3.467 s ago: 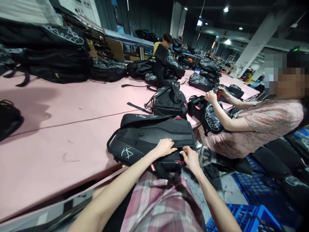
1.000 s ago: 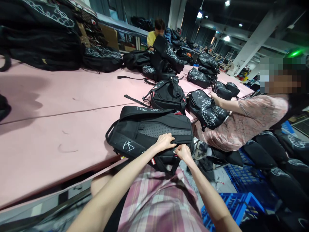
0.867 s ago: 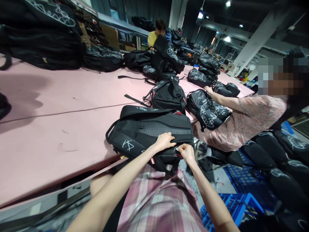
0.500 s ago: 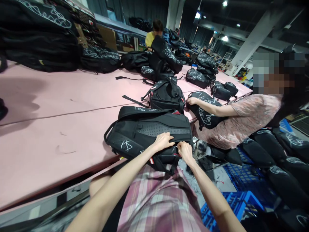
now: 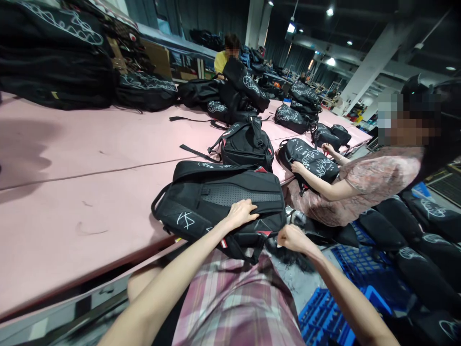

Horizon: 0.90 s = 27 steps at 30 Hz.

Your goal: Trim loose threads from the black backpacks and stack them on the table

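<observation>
A black backpack [image 5: 190,192] with white scribbled marks lies back panel up at the table's edge, close to my lap. My left hand [image 5: 242,215] rests on its mesh back panel, fingers stretched out over the fabric. Just off the bag's lower right corner is my right hand [image 5: 293,238], closed in a pinch. A small pale spot shows at those fingertips, and what they hold is too small to name. A strap and a red-and-white tag [image 5: 224,243] hang on the bag's near side.
On the pink table [image 5: 118,192], a second backpack [image 5: 247,146] sits behind mine, with more bags piled further back. At right a co-worker [image 5: 378,178] handles another backpack [image 5: 309,161]. Blue crates [image 5: 324,317] and rows of bags [image 5: 428,259] stand on the floor at right.
My right hand has moved right, from the bag's edge to beyond its corner. My left hand has stayed on the bag. The co-worker's second hand has come into view.
</observation>
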Tool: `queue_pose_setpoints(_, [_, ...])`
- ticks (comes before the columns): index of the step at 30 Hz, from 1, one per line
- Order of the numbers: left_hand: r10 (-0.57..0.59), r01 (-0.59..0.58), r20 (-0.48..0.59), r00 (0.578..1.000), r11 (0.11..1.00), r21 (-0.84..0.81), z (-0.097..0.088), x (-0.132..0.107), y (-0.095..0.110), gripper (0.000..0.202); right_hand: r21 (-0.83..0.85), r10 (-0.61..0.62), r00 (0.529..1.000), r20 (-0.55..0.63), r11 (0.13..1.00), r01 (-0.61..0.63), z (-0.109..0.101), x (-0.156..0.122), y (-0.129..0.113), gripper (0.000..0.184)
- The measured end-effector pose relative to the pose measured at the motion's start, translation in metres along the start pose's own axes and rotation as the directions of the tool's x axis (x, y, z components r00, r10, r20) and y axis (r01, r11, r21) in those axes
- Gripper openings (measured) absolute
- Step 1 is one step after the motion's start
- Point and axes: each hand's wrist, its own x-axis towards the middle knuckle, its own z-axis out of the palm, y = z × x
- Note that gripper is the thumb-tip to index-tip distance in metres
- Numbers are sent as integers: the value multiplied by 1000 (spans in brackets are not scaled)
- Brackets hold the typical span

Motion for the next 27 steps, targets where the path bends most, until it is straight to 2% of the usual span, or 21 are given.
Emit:
queue_pose_setpoints(2, [3,-3,-2,1000,1000,-2,0,1,-1,34,74,-11,996,-88,997,18,0,-4,7,19])
queue_pose_setpoints(4, [6,-6,-3,1000,1000,1,-1,1,-2,35,101,-12,966,-258,994,40,5,2,4,22])
queue_pose_setpoints(5, [7,-7,-4,1000,1000,3,-1,1,-2,35,86,-29,946,-323,995,59,8,8,0,24])
queue_pose_setpoints(7, [6,-6,-8,1000,1000,9,-1,1,-1,35,16,-89,927,-365,995,102,16,21,-11,23])
queue_pose_setpoints(11, [-4,4,-14,1000,1000,11,-1,0,0,34,-112,-154,931,-331,986,123,26,39,-25,21])
queue_pose_setpoints(15, [-7,8,-8,1000,1000,11,-1,0,1,34,-173,-173,945,-276,976,128,28,41,-26,23])
queue_pose_setpoints(27, [-23,23,13,1000,999,25,-1,-1,3,35,-234,-184,978,-98,959,157,21,42,-36,22])
